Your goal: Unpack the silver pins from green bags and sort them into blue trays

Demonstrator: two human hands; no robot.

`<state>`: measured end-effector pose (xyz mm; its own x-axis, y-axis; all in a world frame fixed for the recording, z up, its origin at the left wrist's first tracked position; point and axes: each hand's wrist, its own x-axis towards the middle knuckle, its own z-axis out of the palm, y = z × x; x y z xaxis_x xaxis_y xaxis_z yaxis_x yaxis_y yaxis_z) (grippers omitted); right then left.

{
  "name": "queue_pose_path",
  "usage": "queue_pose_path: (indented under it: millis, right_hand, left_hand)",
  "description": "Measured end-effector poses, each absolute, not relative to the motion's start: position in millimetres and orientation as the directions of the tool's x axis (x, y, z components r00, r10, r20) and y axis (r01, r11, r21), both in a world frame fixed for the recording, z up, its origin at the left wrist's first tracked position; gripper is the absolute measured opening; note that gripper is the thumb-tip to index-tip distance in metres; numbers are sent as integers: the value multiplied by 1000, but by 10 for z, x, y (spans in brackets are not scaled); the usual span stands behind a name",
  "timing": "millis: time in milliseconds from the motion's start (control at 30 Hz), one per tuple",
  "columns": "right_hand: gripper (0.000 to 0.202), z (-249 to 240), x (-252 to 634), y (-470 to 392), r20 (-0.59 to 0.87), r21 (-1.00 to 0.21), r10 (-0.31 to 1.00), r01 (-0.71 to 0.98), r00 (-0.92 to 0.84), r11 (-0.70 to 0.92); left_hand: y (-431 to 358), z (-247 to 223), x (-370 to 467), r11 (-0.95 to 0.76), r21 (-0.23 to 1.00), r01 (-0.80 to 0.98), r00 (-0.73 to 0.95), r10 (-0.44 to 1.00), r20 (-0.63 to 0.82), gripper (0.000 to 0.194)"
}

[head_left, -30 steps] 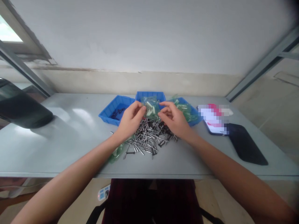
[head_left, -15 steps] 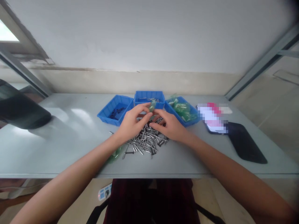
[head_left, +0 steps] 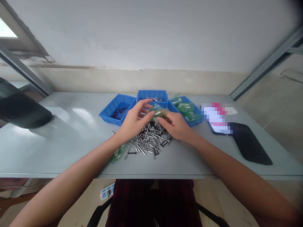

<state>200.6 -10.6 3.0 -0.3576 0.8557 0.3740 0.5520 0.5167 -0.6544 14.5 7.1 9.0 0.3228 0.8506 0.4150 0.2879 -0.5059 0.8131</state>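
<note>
A small green plastic bag (head_left: 158,113) with a pale piece in it is held between my two hands, above the back of a pile of metal pins and dark screws (head_left: 148,140). My left hand (head_left: 136,121) pinches the bag's left side between thumb and fingers. On its right side, my right hand (head_left: 176,125) grips it with thumb and fingers. Behind my hands stand a left blue bin (head_left: 107,115) with dark screws, a middle blue bin (head_left: 151,94) with metal pins, and a right blue bin (head_left: 197,122) with green bags.
Another green bag (head_left: 117,154) lies beside my left forearm. A lit phone (head_left: 216,121) and a black flat object (head_left: 252,145) lie on the right of the grey table (head_left: 71,151). At the far left is a dark cylinder (head_left: 23,108). A wall rises behind the bins.
The green bag now shows more between my hands and lies flatter. My right hand has shifted slightly right, and the left fingers have spread a little. The camera view has moved slightly.
</note>
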Motion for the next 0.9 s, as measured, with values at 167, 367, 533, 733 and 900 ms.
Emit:
queue_pose_path:
  millis: [167,367,533,733,900]
  right_hand:
    - [34,18,2027,-94,376,-649,857,559,-353,516]
    - [30,4,2031,-72,402,-653,857,555,-322,515]
    - [18,-34,2034,-41,498,-659,835,524,-234,540]
    - [26,-9,2047,-47,559,-686,813,461,-163,563]
    - [39,-40,2033,-53,490,-669,806,450,-331,591]
  left_hand:
    - [55,123,150,-514,803,302,342,845,412,9]
    - [48,121,155,-541,785,301,342,830,440,8]
    - [68,89,157,-527,805,270,236,847,476,11]
    - [110,104,127,-509,832,222,180,859,479,14]
    - [102,62,151,-482,859,175,313,854,415,10]
